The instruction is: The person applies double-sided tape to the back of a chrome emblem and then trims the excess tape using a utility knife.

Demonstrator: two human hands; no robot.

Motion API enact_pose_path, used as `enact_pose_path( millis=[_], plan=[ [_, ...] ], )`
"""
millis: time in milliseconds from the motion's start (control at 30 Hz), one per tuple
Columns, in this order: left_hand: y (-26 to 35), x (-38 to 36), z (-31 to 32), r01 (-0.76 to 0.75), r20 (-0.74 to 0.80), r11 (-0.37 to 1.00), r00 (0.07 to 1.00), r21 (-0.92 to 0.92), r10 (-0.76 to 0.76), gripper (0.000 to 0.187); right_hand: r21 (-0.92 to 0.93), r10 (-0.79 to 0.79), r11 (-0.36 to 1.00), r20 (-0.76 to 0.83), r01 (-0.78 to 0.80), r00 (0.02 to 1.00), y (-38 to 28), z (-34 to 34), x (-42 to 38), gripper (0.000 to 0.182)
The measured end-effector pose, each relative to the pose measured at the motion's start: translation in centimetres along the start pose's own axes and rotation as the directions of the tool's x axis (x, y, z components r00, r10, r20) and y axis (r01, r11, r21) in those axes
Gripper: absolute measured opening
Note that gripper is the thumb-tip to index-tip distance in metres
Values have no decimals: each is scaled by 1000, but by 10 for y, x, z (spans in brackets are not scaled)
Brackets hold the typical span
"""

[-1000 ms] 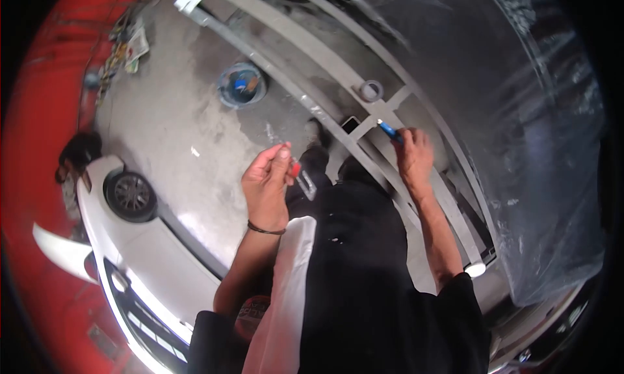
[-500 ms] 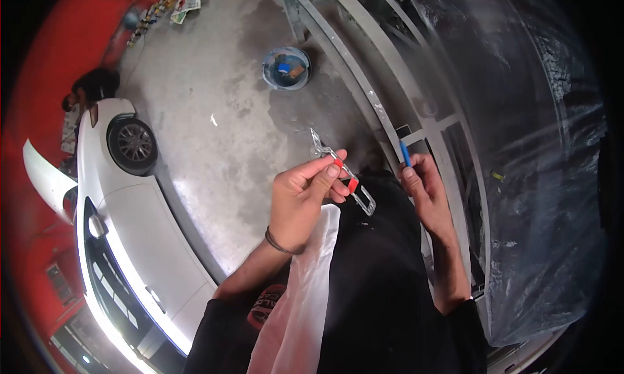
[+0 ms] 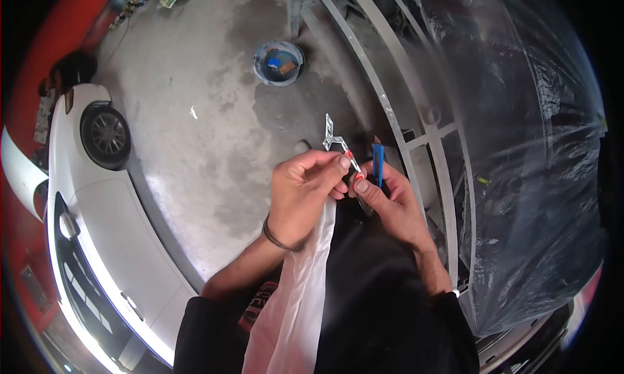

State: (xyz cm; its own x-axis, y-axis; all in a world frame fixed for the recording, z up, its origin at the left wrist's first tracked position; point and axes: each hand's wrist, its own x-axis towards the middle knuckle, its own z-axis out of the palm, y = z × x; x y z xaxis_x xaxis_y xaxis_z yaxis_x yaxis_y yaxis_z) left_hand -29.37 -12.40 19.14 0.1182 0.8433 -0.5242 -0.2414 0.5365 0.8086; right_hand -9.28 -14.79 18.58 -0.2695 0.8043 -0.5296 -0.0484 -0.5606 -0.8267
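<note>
Much here is hard to read: the small clear plastic piece [image 3: 338, 146] pinched in the left hand [image 3: 304, 195] is see-through, so its outline blurs into the grey floor [image 3: 214, 133] behind it, and only its upper end shows clearly, sticking up above the fingertips. Its lower part is covered by the thumbs and fingers of both hands, where two small red patches show on it just beside the fingertips. The left hand's fingers are curled and pressed together, thumb against forefinger, pinching that piece. The right hand [image 3: 390, 205] meets it fingertip to fingertip; its thumb presses on the lower end of the same piece, while its other fingers are closed around one blue tool [image 3: 378, 160], whose tip rises just above the knuckles. What kind of tool it is cannot be told, since the handle is buried in the fist. One dark band circles the left wrist. One white cloth [image 3: 296, 296] hangs below the left hand's fingers, down the person's dark front, its lower end cut off by the frame. Beyond the fingertips, well apart, sits one round bucket [image 3: 278, 63] with blurred contents. To the left, one white car [image 3: 97, 205] is cut off by the edge, one wheel showing. To the right of the fingers run grey metal frame bars [image 3: 396, 123] and one clear plastic sheet [image 3: 526, 146].
</note>
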Motion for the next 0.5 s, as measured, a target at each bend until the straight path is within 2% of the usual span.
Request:
enact_pose_path(
  millis=[100,133,167,200,233,267,300,333,400,467,500],
  plan=[
    [0,1,-2,-35,12,999,999,-22,35,16,73,-147,986,-34,149,989,-5,1,0,41],
    [1,1,-4,-44,-2,999,999,-24,44,16,-135,-233,962,41,237,972,-6,-11,1,37],
    [1,0,-6,-117,56,993,991,-30,119,16,-351,-352,870,50,346,935,-12,-14,-1,32],
    [2,-1,-9,-190,116,981,974,-33,193,16,-542,-466,720,85,433,881,-19,-15,-3,28],
    [0,-4,-17,-151,188,986,969,-67,162,16,-587,-548,631,125,507,827,-27,-14,-5,24],
    [0,-8,-17,-155,178,986,971,-56,163,16,-626,-619,536,165,567,768,-31,-14,-7,23],
    [-1,-14,-16,-124,214,980,964,-159,156,16,-670,-661,452,192,589,726,-31,-16,-7,26],
    [-1,-18,-15,-88,253,962,955,-259,155,17,-662,-664,456,192,595,723,-34,-18,-7,26],
    [0,-27,-13,-79,296,973,944,-217,143,18,-704,-696,323,277,633,662,-39,-20,-9,33],
    [6,-34,-3,63,365,903,925,-424,106,22,-713,-713,287,287,639,640,-42,-20,-11,37],
    [1,-32,0,69,418,869,894,-490,165,25,-728,-716,247,308,640,627,-44,-20,-13,38]
  ],
)
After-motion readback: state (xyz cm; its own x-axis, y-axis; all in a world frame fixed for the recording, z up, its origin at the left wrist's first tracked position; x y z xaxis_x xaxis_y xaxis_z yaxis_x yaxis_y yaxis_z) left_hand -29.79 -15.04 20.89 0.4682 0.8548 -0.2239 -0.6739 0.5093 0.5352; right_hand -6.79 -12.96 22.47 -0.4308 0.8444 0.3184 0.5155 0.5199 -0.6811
